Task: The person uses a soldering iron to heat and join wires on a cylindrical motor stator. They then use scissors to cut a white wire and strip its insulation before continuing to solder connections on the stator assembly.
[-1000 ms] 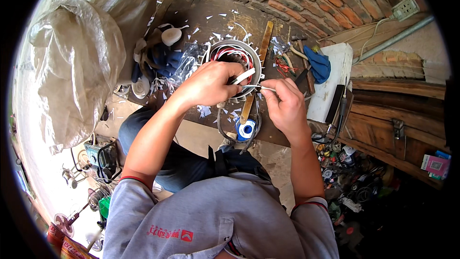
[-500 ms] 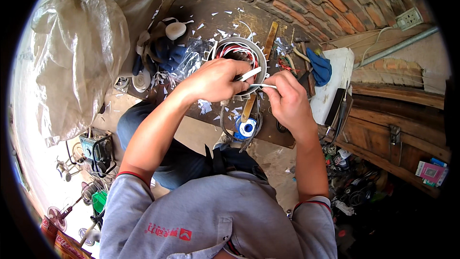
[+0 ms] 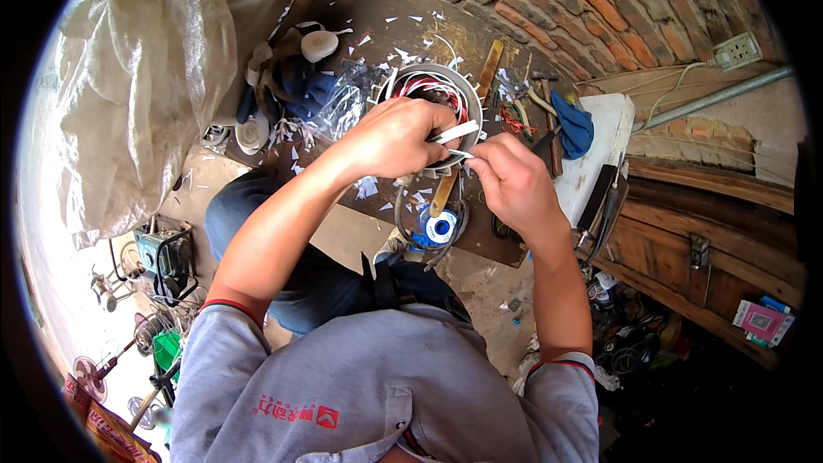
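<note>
A round grey metal motor housing (image 3: 470, 101) stands on the bench, with red and white wires (image 3: 422, 83) coiled inside it. My left hand (image 3: 396, 139) is over its near left rim, fingers closed; a flat white strip (image 3: 457, 131) sticks out from between them to the right. Below that strip, a thin white sleeve (image 3: 458, 153) runs from my left fingertips to my right hand (image 3: 514, 173). The right thumb and forefinger pinch its end at the housing's near right edge. My left fingers hide part of the housing's inside.
White paper scraps lie about the dark bench (image 3: 377, 9). A blue-and-white spool (image 3: 441, 227) sits at its near edge. Rolls of white tape (image 3: 318, 45), a clear plastic bag (image 3: 353, 96), a hammer (image 3: 549, 111) and a blue cloth (image 3: 572, 122) lie around the housing. A brick wall (image 3: 591, 9) rises behind.
My right hand has moved slightly left and down, closer to my left hand. Less of the thin white sleeve shows past its fingers. The left hand has barely moved.
</note>
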### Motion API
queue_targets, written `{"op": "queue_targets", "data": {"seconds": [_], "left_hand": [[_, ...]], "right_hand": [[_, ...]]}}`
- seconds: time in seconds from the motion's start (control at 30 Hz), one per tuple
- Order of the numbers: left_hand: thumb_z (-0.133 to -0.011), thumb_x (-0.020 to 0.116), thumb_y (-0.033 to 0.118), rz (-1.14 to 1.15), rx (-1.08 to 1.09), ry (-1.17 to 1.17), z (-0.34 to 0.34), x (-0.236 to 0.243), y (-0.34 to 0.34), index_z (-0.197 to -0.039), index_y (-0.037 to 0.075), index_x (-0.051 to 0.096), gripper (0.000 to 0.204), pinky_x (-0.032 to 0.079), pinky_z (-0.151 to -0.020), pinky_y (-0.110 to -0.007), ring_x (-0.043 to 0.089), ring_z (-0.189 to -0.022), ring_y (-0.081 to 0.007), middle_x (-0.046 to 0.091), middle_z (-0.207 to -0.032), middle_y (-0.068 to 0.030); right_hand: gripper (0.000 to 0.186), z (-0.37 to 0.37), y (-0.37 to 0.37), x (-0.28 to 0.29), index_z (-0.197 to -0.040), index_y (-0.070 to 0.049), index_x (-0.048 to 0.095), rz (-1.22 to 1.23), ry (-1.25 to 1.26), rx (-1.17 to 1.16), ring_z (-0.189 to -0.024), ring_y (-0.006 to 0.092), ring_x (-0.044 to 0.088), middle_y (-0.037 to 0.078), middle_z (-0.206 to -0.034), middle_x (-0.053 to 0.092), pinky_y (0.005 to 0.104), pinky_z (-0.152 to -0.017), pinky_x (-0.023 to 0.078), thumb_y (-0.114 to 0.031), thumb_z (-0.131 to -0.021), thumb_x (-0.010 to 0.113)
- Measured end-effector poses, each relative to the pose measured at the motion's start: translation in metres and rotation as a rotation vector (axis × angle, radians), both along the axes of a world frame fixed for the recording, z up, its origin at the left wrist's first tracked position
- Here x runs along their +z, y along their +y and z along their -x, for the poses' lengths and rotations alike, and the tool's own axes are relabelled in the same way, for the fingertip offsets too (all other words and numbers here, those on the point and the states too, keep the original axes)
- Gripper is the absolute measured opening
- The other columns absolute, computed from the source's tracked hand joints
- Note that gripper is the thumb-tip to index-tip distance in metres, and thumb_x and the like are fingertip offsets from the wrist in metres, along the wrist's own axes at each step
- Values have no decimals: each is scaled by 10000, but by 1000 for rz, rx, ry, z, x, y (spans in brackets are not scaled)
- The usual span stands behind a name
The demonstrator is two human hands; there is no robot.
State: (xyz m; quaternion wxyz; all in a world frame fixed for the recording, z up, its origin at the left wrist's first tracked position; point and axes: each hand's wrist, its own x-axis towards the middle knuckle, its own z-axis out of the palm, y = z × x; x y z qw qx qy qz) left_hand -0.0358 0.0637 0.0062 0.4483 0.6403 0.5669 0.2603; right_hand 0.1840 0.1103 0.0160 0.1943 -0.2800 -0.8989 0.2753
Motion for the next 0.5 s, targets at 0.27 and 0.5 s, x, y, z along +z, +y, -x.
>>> {"op": "queue_targets", "data": {"seconds": [0.27, 0.5], "left_hand": [[-759, 724, 54, -152, -27, 30, 4, -2, -4, -958, 3, 646, 220, 493, -749, -420, 637, -858, -347, 656, -891, -160], [-729, 724, 18, -266, -51, 82, 12, -10, -16, -968, -26, 642, 256, 500, -807, -446, 622, -939, -394, 644, -954, -185]], "right_hand": [[125, 17, 11, 5, -934, 7, 651, 124, -142, -20, -780, 379, 616, 167, -863, 609, 452, -698, 489, -94, -872, 690], [110, 17, 12, 22, -874, 14, 705, 262, -130, -100, -741, 331, 620, 155, -792, 614, 418, -675, 477, -93, -849, 710]]}}
